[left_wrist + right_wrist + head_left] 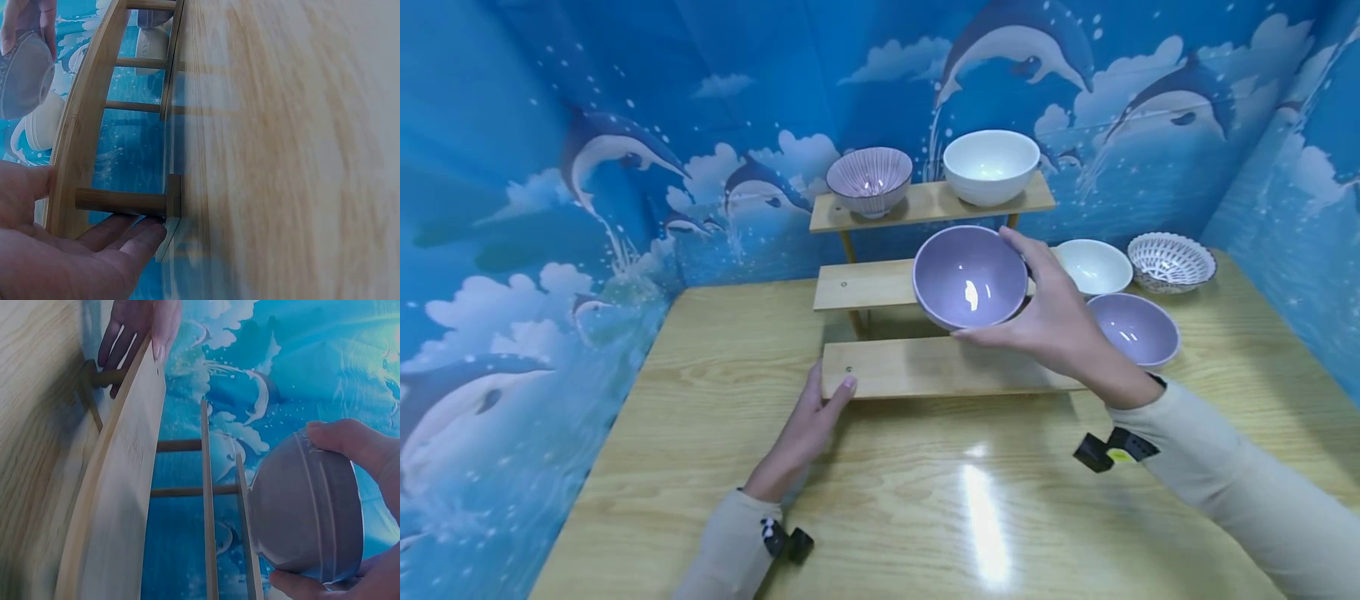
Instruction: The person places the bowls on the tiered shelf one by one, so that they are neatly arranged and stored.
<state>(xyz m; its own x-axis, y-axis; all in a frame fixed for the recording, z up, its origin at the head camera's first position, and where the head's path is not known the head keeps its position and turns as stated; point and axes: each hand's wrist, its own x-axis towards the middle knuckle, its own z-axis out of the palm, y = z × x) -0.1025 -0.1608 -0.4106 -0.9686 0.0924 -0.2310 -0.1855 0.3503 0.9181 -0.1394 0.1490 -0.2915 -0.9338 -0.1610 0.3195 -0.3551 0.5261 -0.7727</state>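
Note:
In the head view my right hand [1052,321] grips a plain purple bowl [970,279] by its rim and side, its inside facing me. The bowl is in front of the middle step of a three-step wooden shelf rack [917,368]. From the right wrist view, the thumb and fingers hold the same bowl [306,506] at opposite sides. My left hand [808,421] grips the left end of the lowest step, thumb on top. In the left wrist view, the left hand's fingers [134,247] reach underneath, beside a wooden crosspiece [122,201].
A purple striped bowl [870,179] and a white bowl [991,167] stand on the top step. On the table [737,350], right of the rack, are another white bowl [1093,265], a patterned bowl [1172,260] and a second purple bowl [1135,327]. A dolphin-print curtain [760,100] surrounds the table.

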